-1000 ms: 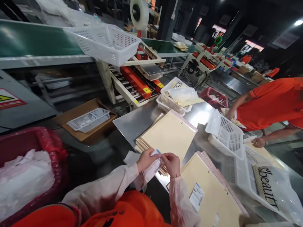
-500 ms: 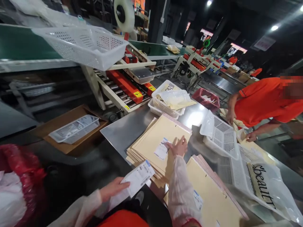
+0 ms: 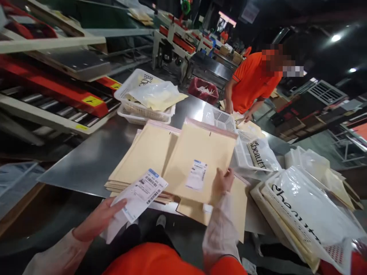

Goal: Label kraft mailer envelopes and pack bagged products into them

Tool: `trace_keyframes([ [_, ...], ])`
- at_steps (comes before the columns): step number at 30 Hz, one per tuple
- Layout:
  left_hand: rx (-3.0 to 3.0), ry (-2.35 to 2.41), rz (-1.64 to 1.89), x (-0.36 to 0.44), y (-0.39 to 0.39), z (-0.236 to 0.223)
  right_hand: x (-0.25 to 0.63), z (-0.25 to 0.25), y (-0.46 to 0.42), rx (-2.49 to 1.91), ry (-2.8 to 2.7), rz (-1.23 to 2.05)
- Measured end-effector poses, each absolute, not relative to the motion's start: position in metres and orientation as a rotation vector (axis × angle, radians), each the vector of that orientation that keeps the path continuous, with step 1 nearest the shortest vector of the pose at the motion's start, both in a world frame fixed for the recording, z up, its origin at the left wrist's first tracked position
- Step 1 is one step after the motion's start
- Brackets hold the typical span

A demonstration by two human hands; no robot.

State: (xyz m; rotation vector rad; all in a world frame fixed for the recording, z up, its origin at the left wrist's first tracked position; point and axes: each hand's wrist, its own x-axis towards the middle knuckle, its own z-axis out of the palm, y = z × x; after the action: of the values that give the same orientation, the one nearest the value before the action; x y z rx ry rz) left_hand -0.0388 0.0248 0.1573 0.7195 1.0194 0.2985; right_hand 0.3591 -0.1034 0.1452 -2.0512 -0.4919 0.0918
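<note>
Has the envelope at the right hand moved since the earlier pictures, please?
Yes, the envelope has shifted right, from the left stack toward the right stack.

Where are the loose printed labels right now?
In the head view, the printed labels are in the left hand, left of centre, over the near edge of the left envelope stack.

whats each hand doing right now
Left hand: closed on a strip of printed labels.
Right hand: holding a labelled envelope by its edge.

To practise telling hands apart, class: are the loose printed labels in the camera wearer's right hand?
No, the left hand holds the printed labels, while the right hand is at a labelled envelope.
</note>
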Motion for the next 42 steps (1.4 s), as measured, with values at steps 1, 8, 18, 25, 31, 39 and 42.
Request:
trace_keyframes([
  [1, 0.708, 1.022, 0.298, -0.037, 0.023, 0.157, 0.371, 0.148, -0.135, -2.095, -0.453, 0.089],
  [8, 0.736, 0.947, 0.222, -0.015, 0.01, 0.157, 0.349, 0.093, -0.215, -2.504, -0.453, 0.054],
  [18, 0.739, 1.017, 0.398, 0.0, -0.01, 0.166, 0.267, 0.099, -0.145, -2.116, -0.744, 0.542],
  [25, 1.014, 0.757, 0.343, 0.001, -0.003, 0.167, 0.157, 0.152, -0.087, -1.295, -0.587, 1.088],
  [31, 1.117, 0.914, 0.485, -0.003, 0.019, 0.168, 0.158, 0.164, -0.054, -1.362, -0.846, 1.44],
  [39, 1.218, 1.201, 0.661, 0.007, 0.021, 0.115, 0.17, 0.145, -0.009, -1.741, -1.137, 1.126],
  [42, 1.187, 1.279, 0.722, 0.018, 0.03, 0.095, 0.187, 0.13, 0.03, -1.9, -1.259, 0.788],
])
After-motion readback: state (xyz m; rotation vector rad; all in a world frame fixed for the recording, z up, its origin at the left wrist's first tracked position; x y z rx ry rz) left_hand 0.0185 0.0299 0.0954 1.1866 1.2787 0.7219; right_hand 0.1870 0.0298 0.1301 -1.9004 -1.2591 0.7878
